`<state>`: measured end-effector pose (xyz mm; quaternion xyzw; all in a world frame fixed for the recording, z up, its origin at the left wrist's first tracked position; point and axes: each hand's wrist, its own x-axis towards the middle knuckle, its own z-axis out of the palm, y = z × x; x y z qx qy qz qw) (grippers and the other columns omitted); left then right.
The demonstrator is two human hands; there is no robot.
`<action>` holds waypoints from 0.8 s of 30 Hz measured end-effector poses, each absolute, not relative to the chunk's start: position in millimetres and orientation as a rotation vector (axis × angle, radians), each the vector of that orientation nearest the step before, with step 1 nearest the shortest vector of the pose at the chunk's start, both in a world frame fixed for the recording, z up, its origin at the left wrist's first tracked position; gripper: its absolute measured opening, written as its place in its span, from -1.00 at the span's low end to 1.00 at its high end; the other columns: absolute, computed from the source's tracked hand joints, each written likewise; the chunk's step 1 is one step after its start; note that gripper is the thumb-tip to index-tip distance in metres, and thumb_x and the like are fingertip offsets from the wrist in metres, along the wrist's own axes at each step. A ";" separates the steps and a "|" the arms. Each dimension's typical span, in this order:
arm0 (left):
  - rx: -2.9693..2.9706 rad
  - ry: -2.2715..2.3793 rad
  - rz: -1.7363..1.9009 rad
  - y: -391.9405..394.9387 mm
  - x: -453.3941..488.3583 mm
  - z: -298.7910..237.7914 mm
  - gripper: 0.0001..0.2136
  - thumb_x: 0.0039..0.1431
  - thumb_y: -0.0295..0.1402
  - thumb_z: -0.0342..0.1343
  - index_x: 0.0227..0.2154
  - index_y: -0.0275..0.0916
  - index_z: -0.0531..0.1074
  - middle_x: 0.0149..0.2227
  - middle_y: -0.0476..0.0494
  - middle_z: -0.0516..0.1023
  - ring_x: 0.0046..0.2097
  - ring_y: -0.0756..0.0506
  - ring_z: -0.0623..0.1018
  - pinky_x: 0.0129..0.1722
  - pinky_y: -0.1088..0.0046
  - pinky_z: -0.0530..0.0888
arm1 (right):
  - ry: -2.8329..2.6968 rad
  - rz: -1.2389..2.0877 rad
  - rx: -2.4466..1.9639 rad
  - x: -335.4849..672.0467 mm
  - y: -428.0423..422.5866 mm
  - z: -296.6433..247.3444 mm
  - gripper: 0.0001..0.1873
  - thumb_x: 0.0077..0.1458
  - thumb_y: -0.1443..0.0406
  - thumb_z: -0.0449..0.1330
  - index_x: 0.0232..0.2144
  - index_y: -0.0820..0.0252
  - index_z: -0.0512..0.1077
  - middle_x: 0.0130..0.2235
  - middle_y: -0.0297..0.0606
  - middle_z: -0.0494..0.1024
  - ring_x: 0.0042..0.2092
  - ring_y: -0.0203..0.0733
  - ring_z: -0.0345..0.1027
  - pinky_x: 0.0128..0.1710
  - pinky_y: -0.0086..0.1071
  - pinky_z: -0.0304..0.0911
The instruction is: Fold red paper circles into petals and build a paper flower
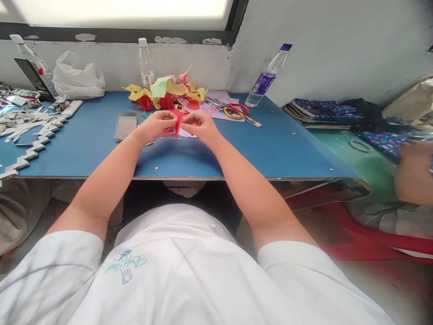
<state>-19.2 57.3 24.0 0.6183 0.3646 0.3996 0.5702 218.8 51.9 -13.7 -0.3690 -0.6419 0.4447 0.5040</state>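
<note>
Between my two hands, just above the blue table (189, 158), is a small folded piece of red paper (179, 125). My left hand (156, 126) pinches its left side. From the right, my right hand (200, 127) pinches the same piece with thumb and fingertips. Right behind the hands lies a heap of crumpled and folded paper (165, 92) in yellow, red, pink and pale green. Flat pink-purple sheets (216, 108) stick out under and beside the heap. How the red paper is folded is partly covered by my fingers.
Scissors with red and yellow handles (236, 110) lie right of the heap. A purple-labelled bottle (267, 76) and a clear bottle (146, 65) stand at the back. A plastic bag (78, 76) and folded paper strips (32, 151) are left. Another person's arm (414, 174) shows at right.
</note>
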 end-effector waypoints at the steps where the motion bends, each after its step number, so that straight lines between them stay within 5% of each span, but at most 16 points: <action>1: 1.454 0.861 0.937 57.6 -19.4 23.9 -0.57 0.09 -0.20 0.82 -0.31 -0.17 0.63 -0.25 -0.07 0.63 -0.13 -0.12 0.72 0.05 0.22 0.81 | -1.539 1.065 -0.895 218.2 50.5 -12.6 -0.19 -0.13 -0.21 0.94 -0.26 0.03 0.54 -0.20 -0.28 0.64 -0.16 -0.07 0.50 -0.31 -0.33 0.39; 7: 1.490 0.875 0.927 56.3 -19.0 25.2 -0.60 0.18 -0.20 0.78 -0.30 -0.18 0.61 -0.26 -0.07 0.64 -0.19 -0.09 0.70 -0.01 0.30 0.74 | -1.499 1.176 -0.921 217.9 49.6 -13.9 -0.14 -0.20 -0.02 0.92 -0.12 -0.05 0.43 -0.07 -0.29 0.76 -0.07 -0.02 0.62 -0.27 -0.34 0.49; 16: 1.507 0.873 0.951 56.9 -16.2 24.9 -0.60 0.25 -0.25 0.73 -0.26 -0.16 0.54 -0.27 -0.11 0.70 -0.21 -0.17 0.77 -0.01 0.21 0.72 | -1.511 1.295 -0.963 217.5 43.6 -13.8 -0.20 0.02 -0.02 0.88 -0.19 -0.06 0.33 -0.29 -0.34 0.70 -0.18 0.03 0.73 -0.37 -0.35 0.41; 21: 1.549 0.898 1.049 63.3 -18.9 18.5 -0.64 0.23 -0.28 0.62 -0.08 -0.09 0.54 -0.23 -0.05 0.69 -0.24 -0.14 0.70 -0.14 0.31 0.61 | -1.474 1.172 -0.895 217.0 48.9 -13.1 -0.10 -0.13 0.00 0.95 -0.19 -0.09 0.31 -0.34 -0.44 0.61 -0.26 -0.06 0.57 -0.37 -0.34 0.35; 24: 1.577 0.926 1.158 68.9 -19.3 15.1 -0.71 0.23 -0.36 0.52 -0.14 -0.09 0.50 -0.28 0.02 0.58 -0.27 -0.08 0.60 -0.16 0.36 0.54 | -1.452 1.064 -0.895 219.7 53.9 -12.4 -0.20 -0.02 0.00 0.90 -0.19 -0.09 0.34 -0.36 -0.48 0.53 -0.32 -0.12 0.42 -0.37 -0.32 0.32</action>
